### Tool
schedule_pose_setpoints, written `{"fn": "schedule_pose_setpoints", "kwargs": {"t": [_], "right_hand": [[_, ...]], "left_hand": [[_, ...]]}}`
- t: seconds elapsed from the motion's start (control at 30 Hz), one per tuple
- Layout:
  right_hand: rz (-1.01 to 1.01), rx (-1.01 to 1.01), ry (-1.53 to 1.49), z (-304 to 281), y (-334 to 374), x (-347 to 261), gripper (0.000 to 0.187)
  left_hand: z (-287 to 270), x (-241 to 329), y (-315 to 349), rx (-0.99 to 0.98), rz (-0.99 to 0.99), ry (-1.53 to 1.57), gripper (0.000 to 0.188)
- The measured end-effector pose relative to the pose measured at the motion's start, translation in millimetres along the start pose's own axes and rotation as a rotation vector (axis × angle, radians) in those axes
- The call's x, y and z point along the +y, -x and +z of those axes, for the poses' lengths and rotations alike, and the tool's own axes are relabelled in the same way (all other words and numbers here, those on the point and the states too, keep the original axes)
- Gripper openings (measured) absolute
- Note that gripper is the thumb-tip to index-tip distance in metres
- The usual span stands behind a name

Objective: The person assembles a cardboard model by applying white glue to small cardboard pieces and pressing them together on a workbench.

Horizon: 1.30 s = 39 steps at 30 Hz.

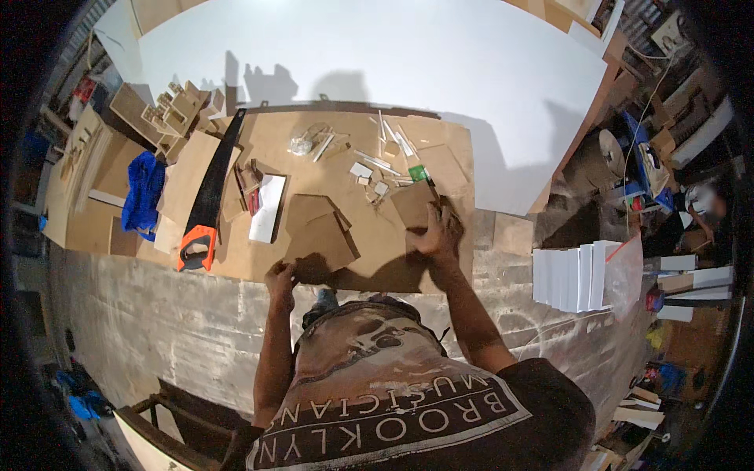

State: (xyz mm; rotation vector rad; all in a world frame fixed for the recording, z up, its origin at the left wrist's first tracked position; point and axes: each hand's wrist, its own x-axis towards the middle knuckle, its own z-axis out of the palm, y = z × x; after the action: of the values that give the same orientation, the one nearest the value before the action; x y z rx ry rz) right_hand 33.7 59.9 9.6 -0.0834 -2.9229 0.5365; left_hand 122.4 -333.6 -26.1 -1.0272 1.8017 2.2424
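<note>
I judge that the square brown board (410, 206), at the worktop's (314, 180) right side, could scatter the loose wood offcuts (362, 169) if swung carelessly. The right hand (440, 233) grasps it, fingers partly spread; the left hand (280, 281) curls beside the overlapping brown boards (320, 235), though shadow means I can't tell whether it pinches one

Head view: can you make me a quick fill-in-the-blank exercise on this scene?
1. The handsaw has a black and ____ handle.
2. The ____ hand is on a brown board beside a green piece.
3. The grouped panels right of both hands are ____.

Missing words: orange; right; white.
</note>
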Motion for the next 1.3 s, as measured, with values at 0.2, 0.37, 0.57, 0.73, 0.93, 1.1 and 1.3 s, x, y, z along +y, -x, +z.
{"fn": "schedule_pose_setpoints", "kwargs": {"t": [0.2,0.37,0.57,0.73,0.93,1.1,1.3], "right_hand": [[-0.038,0.062,-0.137,22,2,9,0.087],[0.206,0.103,-0.976,92,-7,107,0.061],[0.454,-0.656,-1.576,38,-23,-23,0.064],[0.628,-0.538,-1.499,62,-21,-33,0.068],[0.351,-0.463,-1.243,91,-21,5,0.06],[0.212,-0.396,-1.102,62,-27,-54,0.046],[0.008,-0.143,-0.792,40,-54,-70,0.025]], "left_hand": [[49,59,33,-0.022,0.301,-0.029,0.024],[129,78,20,-0.242,0.718,-0.357,0.029],[119,65,33,-0.248,0.708,-0.758,0.031],[117,55,27,-0.379,0.699,-0.846,0.037],[118,44,23,-0.298,1.126,-0.871,0.048],[68,37,-10,-0.35,0.285,-0.484,0.047],[-13,6,-39,-0.134,0.125,-0.2,0.032]]}}
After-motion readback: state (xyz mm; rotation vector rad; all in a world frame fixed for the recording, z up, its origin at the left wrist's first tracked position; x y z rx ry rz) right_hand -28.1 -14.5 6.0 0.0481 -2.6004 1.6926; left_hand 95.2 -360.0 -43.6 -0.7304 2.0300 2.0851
